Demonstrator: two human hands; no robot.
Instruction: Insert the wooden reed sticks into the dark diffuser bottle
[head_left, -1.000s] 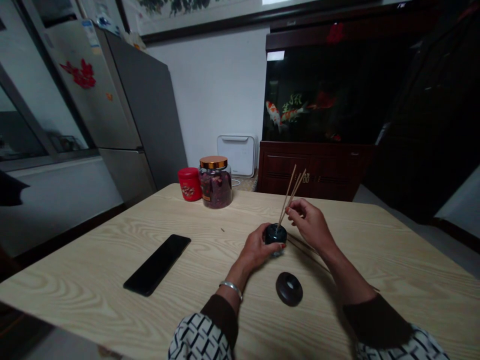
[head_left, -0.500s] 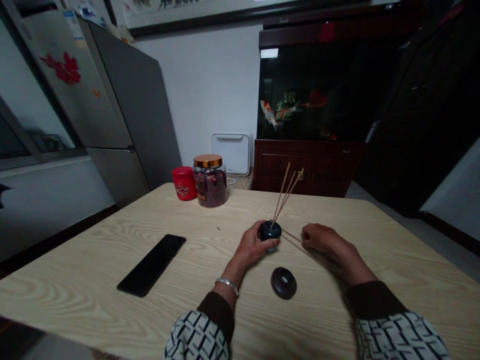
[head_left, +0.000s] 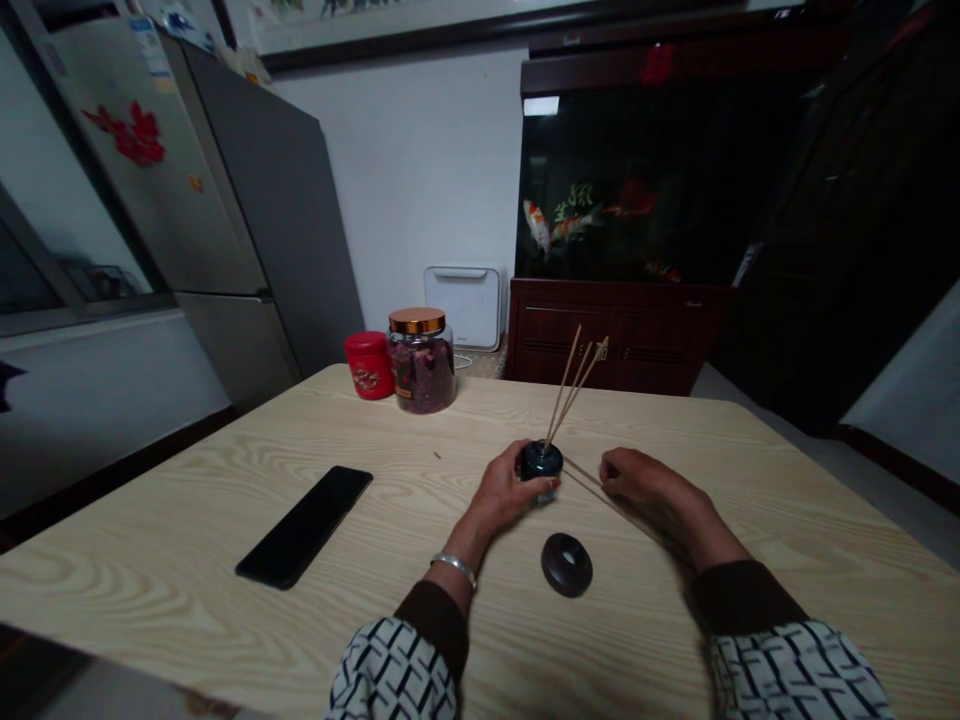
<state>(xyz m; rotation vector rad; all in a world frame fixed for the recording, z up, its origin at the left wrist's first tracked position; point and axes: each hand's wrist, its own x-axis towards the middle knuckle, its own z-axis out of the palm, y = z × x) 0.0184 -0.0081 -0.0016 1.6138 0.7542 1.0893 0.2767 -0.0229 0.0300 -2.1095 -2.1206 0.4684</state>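
Observation:
My left hand (head_left: 507, 488) is wrapped round a small dark glass diffuser bottle (head_left: 541, 460) on the table, its thumb across the front. Several thin reed sticks (head_left: 573, 392) stand in the bottle's neck, leaning right and fanning out at the top. To the right, my right hand (head_left: 634, 474) is closed low over the tabletop, its fingers pinched on a reed stick (head_left: 583, 471) that points toward the bottle. A second thin line runs below it under the hand; whether stick or shadow is unclear. A dark round lid (head_left: 567, 578) with a central hole lies in front of the bottle.
A black phone (head_left: 306, 527) lies on the wooden table (head_left: 187, 520) at left. Near the far edge stand a red canister (head_left: 369, 366) and a glass jar (head_left: 422, 368) with a copper lid. A tiny stick fragment (head_left: 437, 455) rests mid-table. Behind is an aquarium (head_left: 630, 180).
My right hand has shifted very slightly left, toward the bottle. My left hand, the bottle and the lid keep their places.

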